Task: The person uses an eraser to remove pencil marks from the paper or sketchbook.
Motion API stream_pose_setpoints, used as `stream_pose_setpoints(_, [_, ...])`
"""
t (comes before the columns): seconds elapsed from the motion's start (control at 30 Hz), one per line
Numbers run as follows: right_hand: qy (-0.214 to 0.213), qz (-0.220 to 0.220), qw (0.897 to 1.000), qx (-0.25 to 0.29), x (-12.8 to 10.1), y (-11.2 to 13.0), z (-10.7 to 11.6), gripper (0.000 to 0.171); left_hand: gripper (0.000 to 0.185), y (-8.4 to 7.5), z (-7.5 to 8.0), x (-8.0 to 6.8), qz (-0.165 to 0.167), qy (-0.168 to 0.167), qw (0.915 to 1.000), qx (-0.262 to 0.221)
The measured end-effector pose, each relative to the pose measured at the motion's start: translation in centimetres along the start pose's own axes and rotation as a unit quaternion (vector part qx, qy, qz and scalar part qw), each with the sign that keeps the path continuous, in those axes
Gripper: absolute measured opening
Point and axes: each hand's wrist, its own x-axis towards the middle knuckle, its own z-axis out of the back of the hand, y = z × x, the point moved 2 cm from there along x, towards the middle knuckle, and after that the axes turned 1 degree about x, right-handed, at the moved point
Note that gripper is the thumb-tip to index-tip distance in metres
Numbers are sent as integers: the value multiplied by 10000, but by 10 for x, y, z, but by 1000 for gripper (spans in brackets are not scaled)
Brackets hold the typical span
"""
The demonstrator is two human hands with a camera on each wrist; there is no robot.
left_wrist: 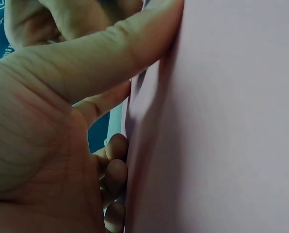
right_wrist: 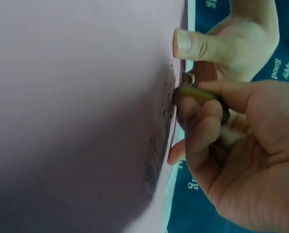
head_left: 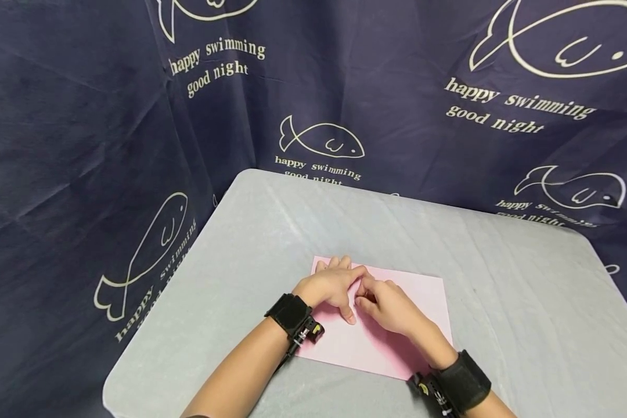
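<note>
A pink sheet of paper (head_left: 423, 293) lies flat on the grey table (head_left: 271, 232). My left hand (head_left: 330, 285) rests on its left part with fingers spread, and its thumb (left_wrist: 110, 53) presses the paper (left_wrist: 222, 121). My right hand (head_left: 392, 306) is just right of it, touching it, with fingers curled. In the right wrist view my right hand (right_wrist: 232, 145) grips a small dark tool with an olive tip (right_wrist: 199, 93), held against the paper (right_wrist: 76, 97). Small dark dots mark the sheet beside the tip. The left thumb (right_wrist: 198, 44) presses just above it.
The table is covered in a pale grey cloth with rounded corners. Dark blue fabric (head_left: 83, 116) printed with white fish and text hangs behind and to the left. Black wrist straps (head_left: 289, 314) sit on both forearms.
</note>
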Motion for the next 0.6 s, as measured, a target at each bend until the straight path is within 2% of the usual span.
stream_pose_setpoints(0.1, [431, 145, 9981, 418, -6, 1, 0, 12, 94, 0, 0, -1, -94, -43, 9999, -126])
stream_pose_setpoints(0.2, [685, 77, 9956, 628, -6, 1, 2, 10, 96, 1, 0, -1, -119, -69, 9998, -124])
stream_pose_setpoints(0.27, [568, -131, 9972, 459, -2, -1, 3, 10, 94, 2, -1, 2, -91, -69, 9999, -17])
stream_pose_setpoints(0.33, [257, -425, 9986, 157, 4, -2, 5, 10, 93, 3, -4, 6, -53, -59, 9999, 95])
stream_pose_setpoints(0.47, [-251, -935, 9950, -248, 13, -6, 6, 10, 100, 4, -6, 11, 1, -9, 9997, 264])
stream_pose_setpoints(0.6, [-210, -828, 9962, -192, 13, -6, 4, 10, 109, 3, -6, 8, 95, 2, 9997, 225])
